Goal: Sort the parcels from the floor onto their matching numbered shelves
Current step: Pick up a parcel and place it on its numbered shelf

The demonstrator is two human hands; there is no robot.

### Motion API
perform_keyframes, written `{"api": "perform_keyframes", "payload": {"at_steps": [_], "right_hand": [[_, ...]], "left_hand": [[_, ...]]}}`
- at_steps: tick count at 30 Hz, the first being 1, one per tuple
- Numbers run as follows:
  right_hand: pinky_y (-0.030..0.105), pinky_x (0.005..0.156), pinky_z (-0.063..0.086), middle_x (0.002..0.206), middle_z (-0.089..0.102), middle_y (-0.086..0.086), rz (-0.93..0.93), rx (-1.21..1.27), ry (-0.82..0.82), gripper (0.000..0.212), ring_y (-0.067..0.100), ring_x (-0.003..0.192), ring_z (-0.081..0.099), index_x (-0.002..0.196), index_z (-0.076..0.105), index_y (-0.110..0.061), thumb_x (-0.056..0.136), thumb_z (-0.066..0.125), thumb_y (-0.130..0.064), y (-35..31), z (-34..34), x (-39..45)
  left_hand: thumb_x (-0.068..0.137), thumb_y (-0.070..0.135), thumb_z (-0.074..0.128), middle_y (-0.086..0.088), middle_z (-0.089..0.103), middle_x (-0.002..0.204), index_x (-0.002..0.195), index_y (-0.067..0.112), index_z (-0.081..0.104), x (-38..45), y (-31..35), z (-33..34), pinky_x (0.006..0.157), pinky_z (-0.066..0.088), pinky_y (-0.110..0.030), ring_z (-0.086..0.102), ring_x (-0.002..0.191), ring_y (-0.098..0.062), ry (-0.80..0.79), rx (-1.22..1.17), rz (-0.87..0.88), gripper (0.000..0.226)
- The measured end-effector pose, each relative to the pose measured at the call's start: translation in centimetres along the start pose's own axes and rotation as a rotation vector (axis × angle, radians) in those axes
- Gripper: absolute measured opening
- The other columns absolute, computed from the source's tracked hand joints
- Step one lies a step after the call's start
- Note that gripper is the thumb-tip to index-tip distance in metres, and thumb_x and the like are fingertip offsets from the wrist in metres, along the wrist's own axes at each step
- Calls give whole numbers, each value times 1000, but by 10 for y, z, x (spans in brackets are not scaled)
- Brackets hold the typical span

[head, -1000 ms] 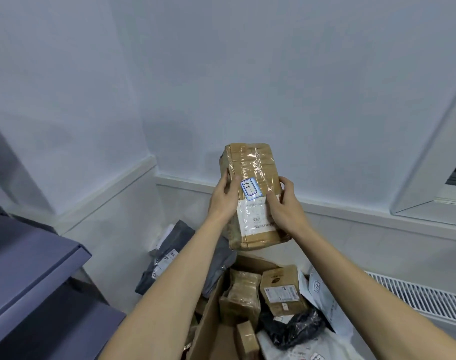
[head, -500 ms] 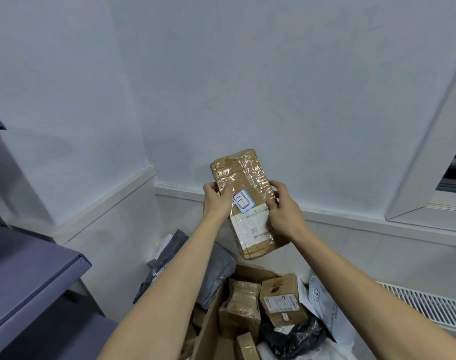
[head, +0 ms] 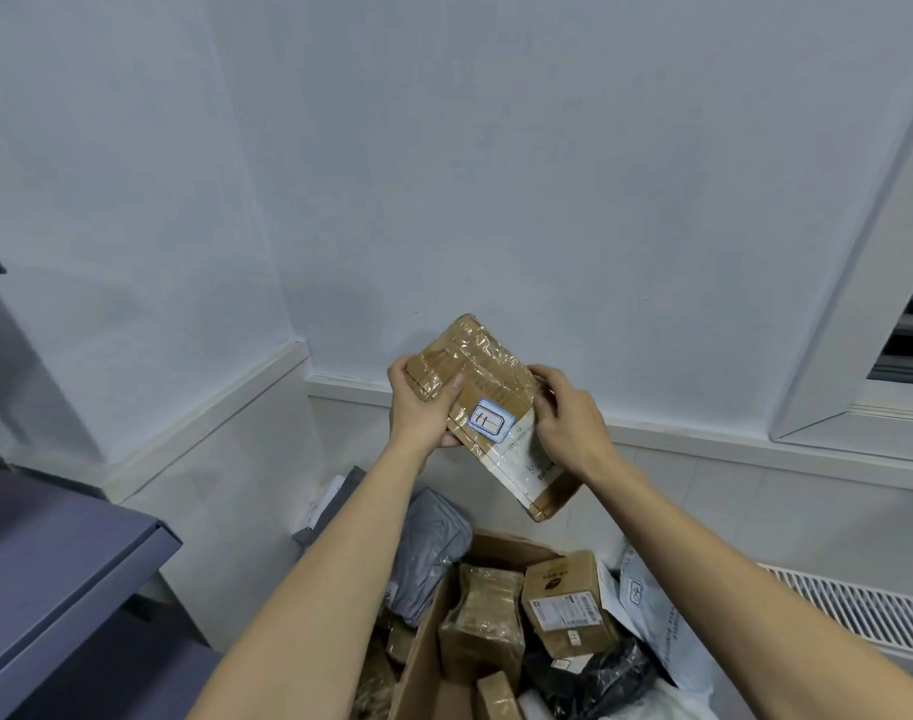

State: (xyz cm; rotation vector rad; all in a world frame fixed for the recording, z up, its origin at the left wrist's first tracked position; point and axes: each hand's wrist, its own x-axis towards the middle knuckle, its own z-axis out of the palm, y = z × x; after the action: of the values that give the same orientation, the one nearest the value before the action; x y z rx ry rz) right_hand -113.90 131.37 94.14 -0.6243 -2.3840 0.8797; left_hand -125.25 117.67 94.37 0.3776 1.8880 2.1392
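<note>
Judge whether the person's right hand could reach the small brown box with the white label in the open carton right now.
Probably not yet: the right hand and left hand both grip the taped parcel. Otherwise the small brown box lies uncovered below.

Taped brown parcel (head: 488,407) in my two hands: white blue-edged sticker (head: 491,419), handwritten "11". Its shipping label (head: 527,459): print too small to read. White mailer (head: 652,621) below: sticker marked "40". Small carton (head: 568,600): label illegible.

Head view, forward-down, near hands (head: 496,413)
</note>
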Motion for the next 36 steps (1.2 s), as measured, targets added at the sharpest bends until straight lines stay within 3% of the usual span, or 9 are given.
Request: {"api": "perform_keyframes", "payload": {"at_steps": [4,9,11,13,15,17,24,30,36], "right_hand": [[44,116,15,157,19,14,244,-144,42,62,35,143,17,151,24,-21,97,47,-42,-1,5,-8],[42,113,26,157,13,19,358,224,-6,87,37,141,26,153,-10,-7,98,51,-38,-1,15,-18],[42,112,30,156,17,19,339,247,42,87,36,139,31,153,-9,-6,97,53,-30,-1,17,-18],[46,111,35,154,22,18,325,266,96,87,35,136,36,153,-5,-6,95,56,-23,-2,14,-16],[46,109,37,151,25,17,328,275,131,86,35,134,39,153,1,-5,92,60,-20,-2,10,-15],[41,107,37,146,26,16,322,254,147,83,33,130,39,151,10,-4,89,63,-20,-2,6,-13],[44,107,36,143,36,13,224,174,167,66,35,127,41,147,28,-12,89,58,-23,-19,9,-11],[45,114,26,150,33,7,161,257,184,62,30,134,35,150,26,-16,94,51,-18,-28,15,-19],[41,111,30,151,28,11,177,326,174,61,26,135,32,150,23,-11,95,49,-17,-37,19,-26]], "left_hand": [[90,21,70,0,54,119,128,27,32,2,-6,-1,51,59,-44,66,99,-27,183,-75,-35,54],[93,23,66,-7,49,129,122,28,27,5,-13,-3,50,59,-39,60,110,-31,216,-61,-54,49],[91,29,68,-11,38,130,125,26,27,3,-13,-4,55,61,-41,52,112,-29,222,9,-65,54],[87,36,72,-11,27,127,127,17,29,1,-12,-9,74,60,-44,38,106,-21,242,176,-51,62],[82,46,74,-12,28,130,123,11,34,5,-13,-18,93,47,-37,37,106,-21,258,437,4,67],[81,50,74,-11,36,130,117,11,38,7,-12,-25,100,40,-40,42,119,-27,237,525,36,65],[90,47,64,-9,47,132,126,11,40,-2,-3,-34,101,40,-41,45,125,-29,292,453,50,56],[85,54,65,-4,52,126,113,22,38,-7,-3,-48,102,42,-45,46,122,-28,295,479,71,51],[83,50,70,-3,56,121,110,22,37,-18,4,-58,97,47,-44,53,116,-26,314,472,104,51]]}}
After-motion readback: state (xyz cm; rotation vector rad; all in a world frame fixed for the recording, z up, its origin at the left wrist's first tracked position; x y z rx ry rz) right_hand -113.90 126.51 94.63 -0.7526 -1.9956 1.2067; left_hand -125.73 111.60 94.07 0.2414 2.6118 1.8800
